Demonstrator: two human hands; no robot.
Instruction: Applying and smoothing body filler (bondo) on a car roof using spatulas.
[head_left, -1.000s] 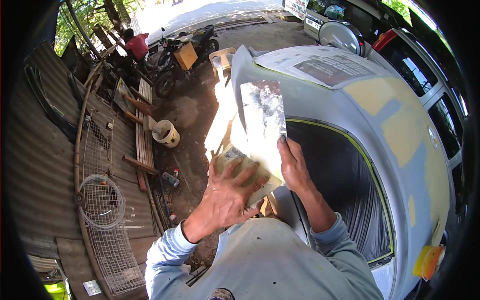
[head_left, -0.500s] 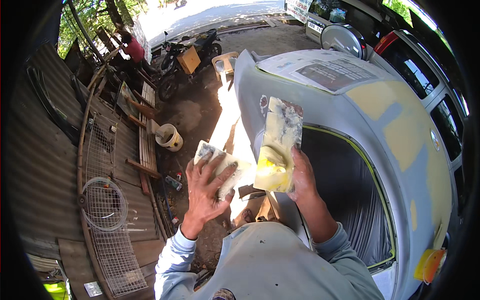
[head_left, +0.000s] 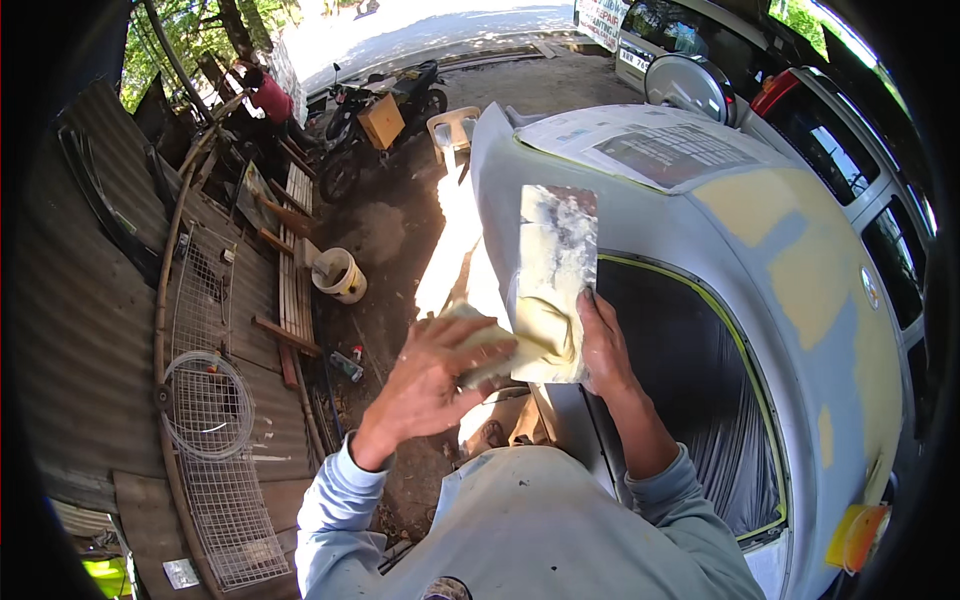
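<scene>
My left hand [head_left: 405, 385] is wrapped round a flat, pale putty spreader [head_left: 492, 370], blurred by motion, its edge against the lower part of a mixing board. That rectangular board [head_left: 560, 235], smeared with pale and dark residue, stands tilted in my right hand [head_left: 606, 350], which grips its right edge with the thumb on top. A soft mound of yellowish putty [head_left: 543, 322] lies on the board's lower half. Just beyond the right hand is a grey car body [head_left: 640, 215] with yellowish filler patches [head_left: 830, 290].
Dark plastic [head_left: 690, 370] fills the car's taped opening; printed paper [head_left: 600, 140] covers its glass. Left of me stand a white bucket [head_left: 345, 278], planks [head_left: 297, 230], wire mesh [head_left: 230, 520] and a corrugated wall [head_left: 110, 330]. A motorcycle [head_left: 350, 150], chair [head_left: 452, 125] and red-shirted person [head_left: 270, 100] are farther off.
My left hand has swung right with the spreader, bringing it onto the board. The board has shifted slightly left and stands straighter. The putty's bright yellow streak has turned paler.
</scene>
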